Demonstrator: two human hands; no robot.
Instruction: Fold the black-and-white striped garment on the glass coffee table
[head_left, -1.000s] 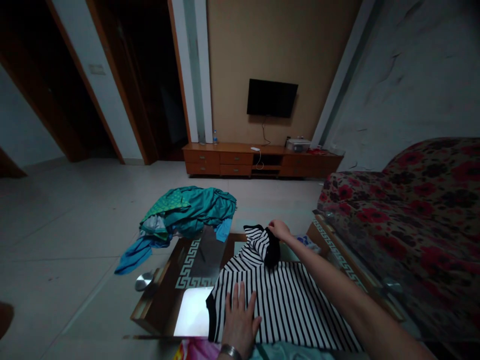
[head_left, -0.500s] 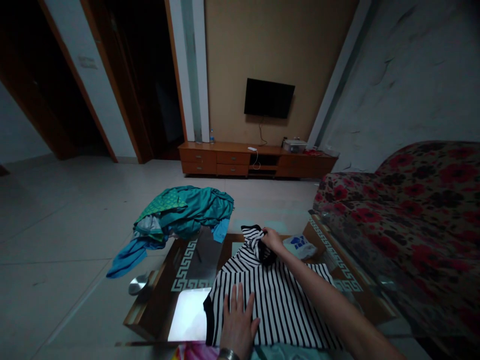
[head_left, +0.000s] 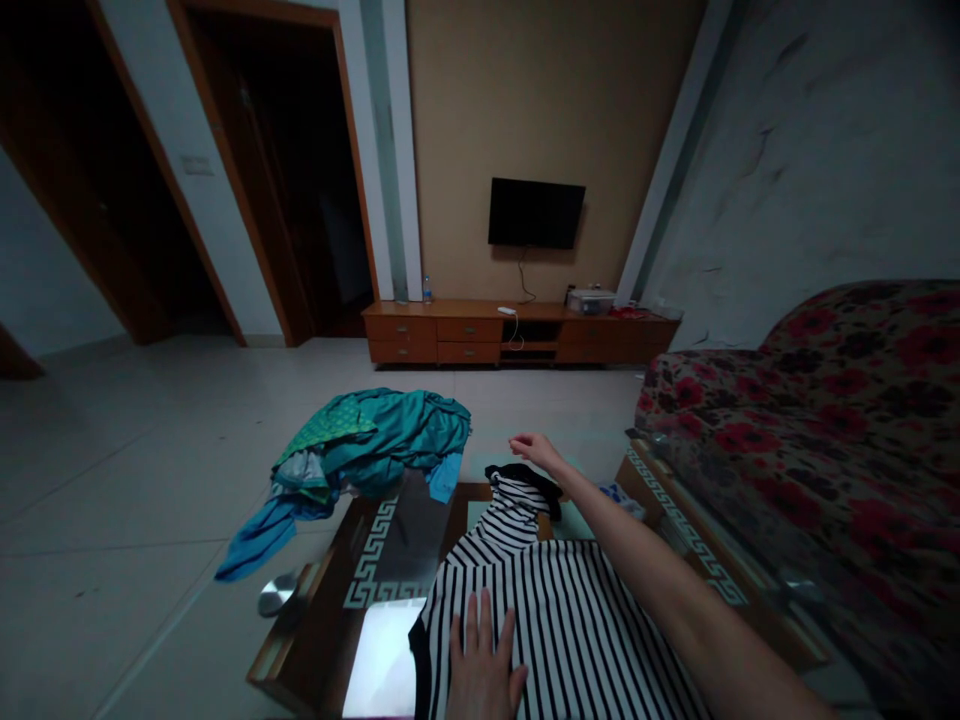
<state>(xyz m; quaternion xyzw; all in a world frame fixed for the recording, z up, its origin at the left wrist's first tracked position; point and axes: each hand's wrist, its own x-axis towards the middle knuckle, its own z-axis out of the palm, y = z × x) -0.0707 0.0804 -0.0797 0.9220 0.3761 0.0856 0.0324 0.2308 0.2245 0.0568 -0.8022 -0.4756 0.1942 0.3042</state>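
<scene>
A black-and-white striped shirt [head_left: 547, 610] lies spread on a glass-topped coffee table [head_left: 375, 560]. My left hand [head_left: 484, 665] rests flat on its near part, fingers stretched out. My right hand [head_left: 534, 450] reaches over the far end, just past the shirt's black collar [head_left: 525, 478], fingers loosely extended and holding nothing.
A heap of teal and blue clothes [head_left: 367, 435] sits on the table's far left corner, one piece hanging off. A floral sofa [head_left: 825, 420] stands at the right. A wooden TV cabinet [head_left: 517, 330] and wall TV [head_left: 535, 213] are beyond the tiled floor. Dark doorways are at left.
My right hand let go of the bunched collar, which now lies flatter, and moved a little further away. My left hand stayed pressed on the shirt.
</scene>
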